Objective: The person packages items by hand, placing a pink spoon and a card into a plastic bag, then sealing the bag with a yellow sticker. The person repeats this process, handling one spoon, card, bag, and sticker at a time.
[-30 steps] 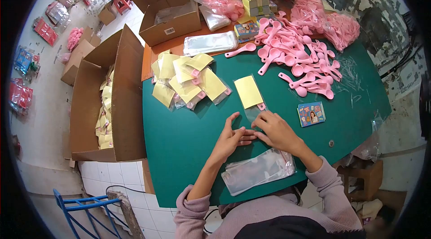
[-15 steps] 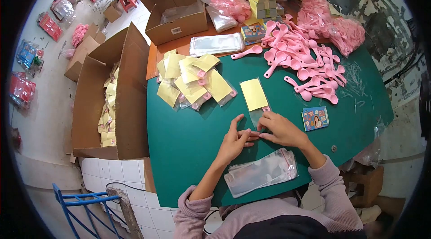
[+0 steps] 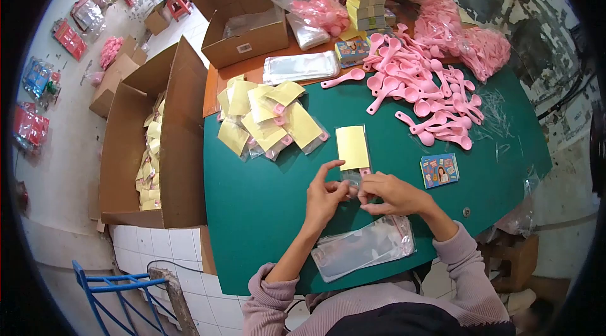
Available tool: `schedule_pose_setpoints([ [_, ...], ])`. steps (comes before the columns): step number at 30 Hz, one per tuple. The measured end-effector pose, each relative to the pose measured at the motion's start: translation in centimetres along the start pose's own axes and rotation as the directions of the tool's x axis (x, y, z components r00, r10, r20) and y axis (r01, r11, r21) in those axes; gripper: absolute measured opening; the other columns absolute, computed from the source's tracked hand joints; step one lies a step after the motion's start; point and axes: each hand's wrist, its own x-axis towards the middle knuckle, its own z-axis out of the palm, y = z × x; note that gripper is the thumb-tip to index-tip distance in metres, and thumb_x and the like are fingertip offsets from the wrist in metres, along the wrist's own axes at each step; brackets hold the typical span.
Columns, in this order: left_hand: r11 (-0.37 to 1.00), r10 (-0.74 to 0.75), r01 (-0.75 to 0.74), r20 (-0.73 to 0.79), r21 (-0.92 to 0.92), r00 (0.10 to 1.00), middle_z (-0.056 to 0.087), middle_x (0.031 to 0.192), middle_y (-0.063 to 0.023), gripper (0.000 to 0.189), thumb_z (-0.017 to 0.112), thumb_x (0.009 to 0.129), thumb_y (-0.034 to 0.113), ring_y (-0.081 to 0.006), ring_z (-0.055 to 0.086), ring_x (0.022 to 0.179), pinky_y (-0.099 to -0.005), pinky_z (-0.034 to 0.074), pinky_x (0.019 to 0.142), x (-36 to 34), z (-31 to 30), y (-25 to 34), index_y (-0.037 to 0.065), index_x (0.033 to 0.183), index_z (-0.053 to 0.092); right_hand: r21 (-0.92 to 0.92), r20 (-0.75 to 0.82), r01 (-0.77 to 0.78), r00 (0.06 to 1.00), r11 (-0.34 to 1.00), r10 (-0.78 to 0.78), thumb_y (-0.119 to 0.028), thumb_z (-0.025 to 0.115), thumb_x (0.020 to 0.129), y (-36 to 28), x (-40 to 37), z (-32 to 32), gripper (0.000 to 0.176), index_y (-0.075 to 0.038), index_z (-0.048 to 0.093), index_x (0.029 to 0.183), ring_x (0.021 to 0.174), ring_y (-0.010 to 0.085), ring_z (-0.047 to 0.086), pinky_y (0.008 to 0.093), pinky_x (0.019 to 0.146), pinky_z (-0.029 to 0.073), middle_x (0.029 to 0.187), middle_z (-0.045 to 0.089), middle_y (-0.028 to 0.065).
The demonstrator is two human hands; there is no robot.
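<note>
A clear plastic bag (image 3: 351, 176) lies on the green table in front of me, with a yellow card (image 3: 352, 148) in it and the end of a pink spoon (image 3: 365, 172) showing below the card. My left hand (image 3: 325, 198) pinches the bag's near end, its index finger stretched along the card's lower left corner. From the other side my right hand (image 3: 392, 194) closes its fingertips on the same end. The bag's edge between the fingers is partly hidden. Nearest my wrists lies a stack of flat clear bags (image 3: 363, 249).
Filled packets with yellow cards (image 3: 265, 115) are heaped at left, beside a deep cardboard box (image 3: 183, 140) holding more. Loose pink spoons (image 3: 410, 77) spread at back right. A small stack of printed cards (image 3: 440, 170) lies right of my hands; banded card stacks (image 3: 365, 5) stand behind.
The bag with the yellow card has turned straighter and come slightly nearer to me. My hands have shifted at its near end, and the left index finger now reaches the card's corner.
</note>
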Motion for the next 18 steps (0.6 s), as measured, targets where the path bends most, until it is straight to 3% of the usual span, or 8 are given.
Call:
schedule_pose_setpoints([
  [5,0.995,-0.019,0.023,0.041,-0.099,0.999,0.062,0.085,-0.0076,0.02,0.05,0.089,0.007,-0.0107,0.059,0.076,-0.0224,0.05,0.07,0.2,-0.5,-0.5,0.001,0.108,0.053,0.494,-0.102,-0.167,0.964,0.853,0.248,-0.009,0.063,0.075,3.1,-6.7,-8.3,0.012,-0.002,0.054,0.079,0.073,0.0081,0.051,0.0234,0.062,0.042,0.078,0.052,0.0001],
  [10,0.982,-0.018,0.037,0.104,-0.184,0.994,0.062,0.092,-0.0067,0.018,0.049,0.091,0.011,-0.0104,0.059,0.083,-0.0233,0.049,0.075,0.2,-1.0,-0.8,-0.001,0.102,0.057,0.252,-0.584,-0.463,0.628,0.85,0.515,-0.009,0.061,0.075,8.8,-13.1,-18.0,0.008,-0.004,0.058,0.081,0.068,0.0126,0.056,0.0267,0.055,0.045,0.075,0.057,0.0022],
  [12,0.983,-0.013,0.033,0.117,-0.178,0.993,0.062,0.093,-0.0061,0.019,0.048,0.091,0.012,-0.0103,0.059,0.084,-0.0232,0.049,0.076,-0.1,-1.0,-0.6,-0.001,0.101,0.057,-0.227,-0.724,-0.905,0.404,0.359,0.56,-0.003,0.058,0.074,7.7,-13.4,-16.1,0.024,-0.002,0.055,0.098,0.075,0.0243,0.06,0.0349,0.066,0.047,0.09,0.06,0.0113],
  [13,0.981,-0.019,0.041,0.121,-0.188,0.992,0.062,0.093,-0.0061,0.018,0.049,0.091,0.011,-0.0105,0.058,0.085,-0.0233,0.048,0.077,-0.1,-1.0,-0.1,-0.001,0.101,0.058,-0.374,-0.812,-0.927,0.314,-0.026,0.493,-0.001,0.056,0.074,7.0,-13.0,-14.9,0.033,-0.001,0.053,0.106,0.078,0.0302,0.062,0.0389,0.072,0.048,0.097,0.061,0.0159],
  [14,0.979,-0.036,0.061,0.13,-0.194,0.991,0.062,0.094,-0.0061,0.018,0.049,0.091,0.011,-0.0106,0.058,0.086,-0.0234,0.048,0.078,-0.4,-0.8,0.1,0.0,0.1,0.058,-0.667,-0.649,-0.568,0.761,0.483,-0.001,-0.004,0.058,0.074,7.7,-12.4,-12.3,0.048,-0.002,0.044,0.121,0.087,0.0295,0.061,0.0389,0.077,0.047,0.106,0.055,0.0176],
  [15,0.98,-0.036,0.061,0.134,-0.19,0.99,0.062,0.094,-0.0061,0.018,0.049,0.091,0.011,-0.0106,0.058,0.086,-0.0234,0.048,0.078,-0.4,-0.7,0.1,0.0,0.1,0.058,-0.034,-0.646,-0.532,0.658,0.846,0.388,-0.007,0.066,0.07,5.8,-9.7,-8.5,0.059,-0.001,0.041,0.123,0.09,0.0268,0.058,0.0359,0.078,0.047,0.114,0.048,0.0181],
  [16,0.976,-0.01,0.039,0.139,-0.213,0.99,0.062,0.094,-0.0064,0.018,0.049,0.091,0.011,-0.0108,0.058,0.087,-0.0235,0.048,0.078,-0.5,-0.7,0.1,0.0,0.1,0.058,-0.186,-0.477,-0.356,0.847,0.916,0.233,-0.009,0.074,0.064,0.8,-5.5,-5.8,0.063,-0.003,0.044,0.119,0.086,0.0237,0.055,0.033,0.074,0.047,0.107,0.047,0.0157],
  [18,0.975,0.011,0.022,0.148,-0.223,0.989,0.062,0.095,-0.0066,0.017,0.049,0.091,0.011,-0.0111,0.058,0.088,-0.0236,0.047,0.079,-0.5,-0.9,0.1,0.0,0.1,0.058,-0.141,-0.375,-0.316,0.894,0.938,0.245,-0.01,0.076,0.064,0.4,-2.4,-0.6,0.056,-0.004,0.047,0.111,0.081,0.0233,0.053,0.0331,0.072,0.047,0.099,0.044,0.0125],
])
